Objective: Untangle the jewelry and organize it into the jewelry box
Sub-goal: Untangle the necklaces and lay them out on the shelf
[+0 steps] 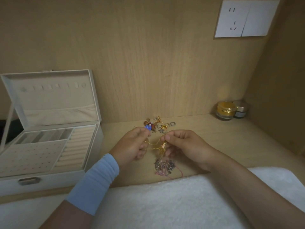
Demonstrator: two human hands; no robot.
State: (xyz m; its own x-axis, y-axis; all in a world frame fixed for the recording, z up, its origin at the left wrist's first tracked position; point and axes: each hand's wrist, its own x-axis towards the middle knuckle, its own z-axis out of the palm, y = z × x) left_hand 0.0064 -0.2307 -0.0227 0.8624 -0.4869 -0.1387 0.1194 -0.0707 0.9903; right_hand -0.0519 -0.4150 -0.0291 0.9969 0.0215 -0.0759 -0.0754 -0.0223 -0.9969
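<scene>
Untangling, by the look of it, with sorting into the jewelry box (49, 172) not yet begun: lid standing open, no piece to be made out in the ring rolls, the stud panel or the small compartments.

Right of the box and raised a little off the tabletop (222, 139), a thin gold chain (155, 143) strung between both hands. Nearer the box, the left hand (130, 146) pinching a blue charm (147, 128) between thumb and forefinger, lower fingers curled in under the chain. Cannot tell whether that charm belongs to the chain or is merely caught in it. Farther from the box, the right hand (184, 146) clamped thumb to fingertip on the chain's other stretch, beside a small gold pendant hanging at the crossing.

Right of the box's front corner, a knot of silver and pink strands (163, 166) lying on the tabletop, seemingly tied into the gold chain by a hanging strand. Right of the box's hinge side, near the wall, a heap of rings and charms (158, 124) lying unsorted.

Next, most likely: slack rather than pull, finding the loop that binds charm, pendant and chain, and working one end through. Fine links, so apt to tighten under force. Then a short carry leftward into the box.

Both forearms reaching in over a white cloth (165, 199), wrists lifted, palms turned toward each other, a pale blue cuff (95, 184) on the left wrist.
</scene>
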